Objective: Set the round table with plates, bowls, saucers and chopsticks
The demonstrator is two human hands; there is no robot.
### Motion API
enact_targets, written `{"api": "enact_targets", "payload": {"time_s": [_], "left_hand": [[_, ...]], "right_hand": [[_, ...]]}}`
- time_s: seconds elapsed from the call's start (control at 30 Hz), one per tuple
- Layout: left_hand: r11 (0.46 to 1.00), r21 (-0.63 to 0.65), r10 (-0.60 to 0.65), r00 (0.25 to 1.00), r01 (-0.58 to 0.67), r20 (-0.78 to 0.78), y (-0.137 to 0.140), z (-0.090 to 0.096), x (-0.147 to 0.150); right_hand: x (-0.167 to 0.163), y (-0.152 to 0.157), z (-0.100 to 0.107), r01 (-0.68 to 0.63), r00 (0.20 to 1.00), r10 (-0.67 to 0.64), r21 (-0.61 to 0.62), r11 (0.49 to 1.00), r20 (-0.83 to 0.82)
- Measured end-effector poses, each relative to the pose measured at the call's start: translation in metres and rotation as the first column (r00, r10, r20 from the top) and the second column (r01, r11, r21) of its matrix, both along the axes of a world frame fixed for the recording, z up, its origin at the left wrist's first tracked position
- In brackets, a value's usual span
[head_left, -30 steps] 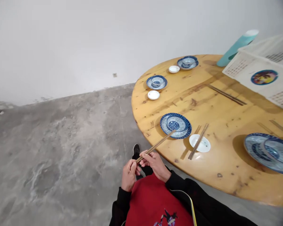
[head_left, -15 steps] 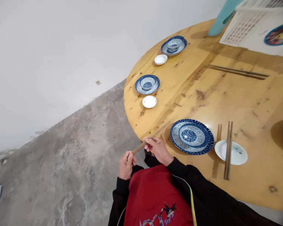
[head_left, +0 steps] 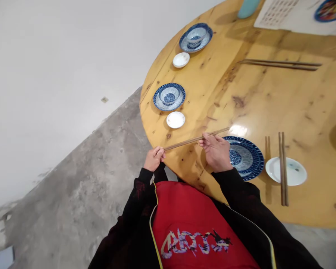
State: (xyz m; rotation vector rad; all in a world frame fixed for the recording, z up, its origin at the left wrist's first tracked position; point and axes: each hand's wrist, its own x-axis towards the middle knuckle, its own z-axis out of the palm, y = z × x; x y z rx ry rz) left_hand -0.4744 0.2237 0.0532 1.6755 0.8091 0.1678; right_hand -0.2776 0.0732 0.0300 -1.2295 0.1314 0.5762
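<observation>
A pair of wooden chopsticks (head_left: 183, 143) stretches between my two hands above the table's near left edge. My left hand (head_left: 154, 158) is closed around one end. Nearer the other end, my right hand (head_left: 216, 150) pinches the chopsticks between thumb and fingers. Below my right hand sits a blue-patterned plate (head_left: 254, 158) with a bowl (head_left: 242, 157) in it, partly hidden by that hand. To the right, another pair of chopsticks (head_left: 283, 168) lies across a small white dish (head_left: 296, 172).
On the round wooden table (head_left: 263, 108), two more blue plates (head_left: 182, 99) (head_left: 208, 37) hold bowls, with small white dishes (head_left: 175, 120) (head_left: 181, 59) beside them. Chopsticks (head_left: 280, 64) lie farther back, near a white basket (head_left: 277, 15) and a teal object (head_left: 246, 8). A white wall stands left.
Both hands have risen over the table edge with the chopsticks, my right hand moving rightward in front of the near plate. The hands are farther apart, and the view has shifted.
</observation>
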Motion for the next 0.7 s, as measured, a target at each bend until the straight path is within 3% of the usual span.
{"api": "enact_targets", "payload": {"time_s": [0.2, 0.37, 0.5, 0.7], "left_hand": [[0.995, -0.064, -0.066, 0.995, 0.071, 0.073, 0.074, -0.016, 0.044], [0.991, -0.115, -0.063, 0.997, 0.066, 0.034, 0.119, -0.035, 0.066], [0.987, -0.151, -0.060, 0.998, 0.060, 0.003, 0.136, -0.050, 0.072], [0.978, -0.204, -0.060, 0.997, 0.048, -0.051, 0.143, -0.063, 0.072]], "right_hand": [[0.040, 0.054, 0.003, 0.148, 0.985, -0.149, -0.022, 0.989, -0.086], [0.065, 0.107, -0.007, 0.172, 0.972, -0.184, -0.091, 0.981, -0.149], [0.076, 0.131, -0.026, 0.156, 0.971, -0.178, -0.139, 0.978, -0.160], [0.080, 0.137, -0.042, 0.099, 0.980, -0.129, -0.195, 0.976, -0.149]]}}
